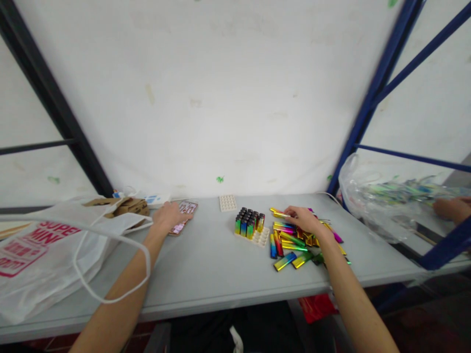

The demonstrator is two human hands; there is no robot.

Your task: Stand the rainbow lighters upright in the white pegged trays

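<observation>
My left hand (pixel 167 215) lies over the left side of a phone (pixel 188 208) with a lit screen, its fingers stretched out onto it. At the left edge of a loose pile of shiny, rainbow-coloured lighters (pixel 289 261), my right hand (pixel 304 219) has its fingers curled round the end of a gold lighter (pixel 278 213). Between the hands, a block of upright lighters (pixel 245 225) with black tops fills part of a white holder tray (pixel 260 238). Bare sockets show along the tray's front right side.
A second white tray (pixel 228 203) lies near the wall. To the left are a white plastic bag (pixel 66 240) and a cardboard box (pixel 128 207). A blue rack post (pixel 364 113), clear plastic bag (pixel 379 211) and another person's hand (pixel 451 208) are on the right.
</observation>
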